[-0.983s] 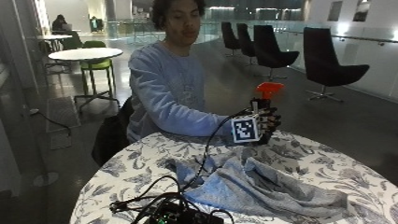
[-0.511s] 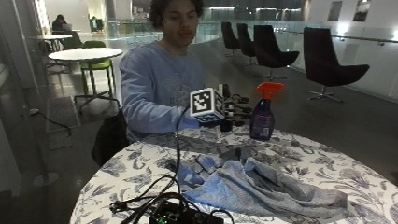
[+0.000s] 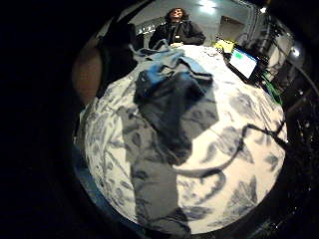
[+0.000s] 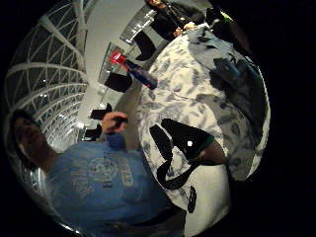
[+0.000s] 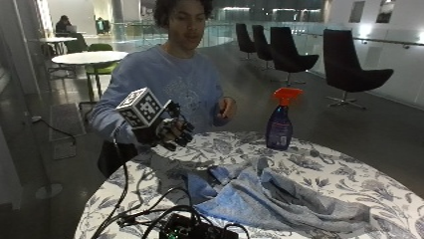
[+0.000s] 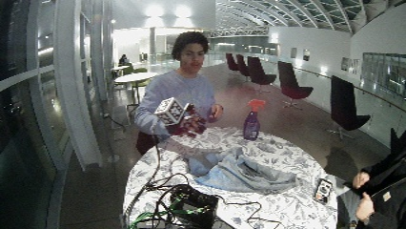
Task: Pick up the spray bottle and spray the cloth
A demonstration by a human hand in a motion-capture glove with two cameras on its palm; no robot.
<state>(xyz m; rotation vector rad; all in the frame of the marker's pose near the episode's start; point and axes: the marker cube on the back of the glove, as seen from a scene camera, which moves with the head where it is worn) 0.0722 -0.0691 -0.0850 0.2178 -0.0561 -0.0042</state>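
The spray bottle [image 5: 279, 122] stands upright at the far right of the worktop [image 5: 344, 179], well apart from the gloved right hand [image 5: 169, 132], whose loosely curled fingers hold nothing above the worktop's left edge. The cloth [image 5: 278, 196] lies crumpled mid-worktop.

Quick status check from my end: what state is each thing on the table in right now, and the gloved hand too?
spray bottle: upright on the table near its far edge, nobody holding it.
cloth: crumpled, lying in a heap mid-table.
right hand: raised above the table's edge, apart from the bottle, fingers loosely curled, holding nothing.
phone: lying flat near the table's edge.
laptop: open, screen lit.
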